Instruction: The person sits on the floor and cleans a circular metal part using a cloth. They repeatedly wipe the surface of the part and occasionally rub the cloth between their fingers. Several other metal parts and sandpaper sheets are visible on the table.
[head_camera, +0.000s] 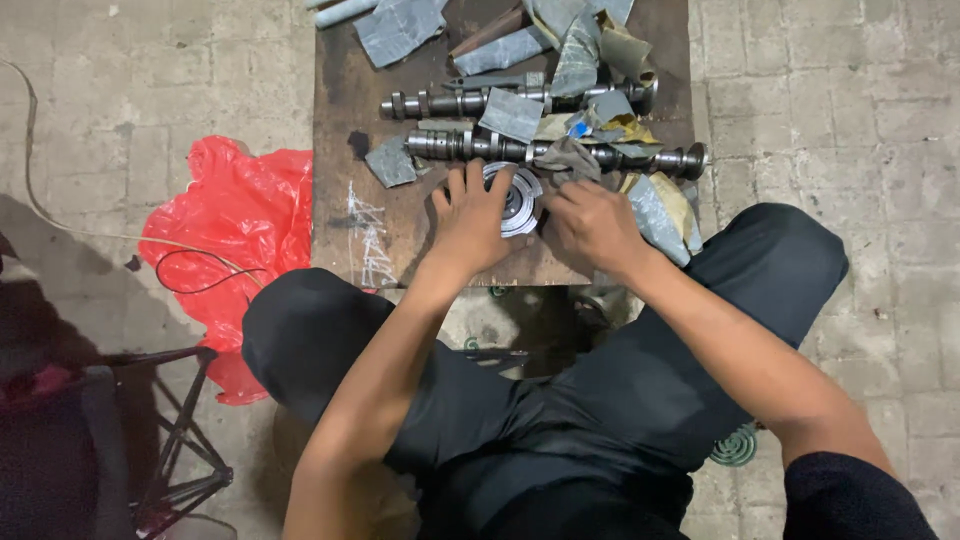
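Observation:
A round metal gear-like part (517, 200) lies on a low brown wooden board (345, 110) in front of me. My left hand (470, 218) rests over its left side with fingers curled on it. My right hand (592, 225) presses at its right edge, beside a grey scrap of sandpaper (566, 158). Just beyond the hands lie two long metal camshafts, the near one (450, 146) and the far one (450, 102), side by side across the board.
Several grey sandpaper pieces (398, 28) and rags litter the board's far end. A red plastic bag (240, 215) lies on the brick floor at left, a dark metal stand (180, 440) at lower left. My knees flank the board.

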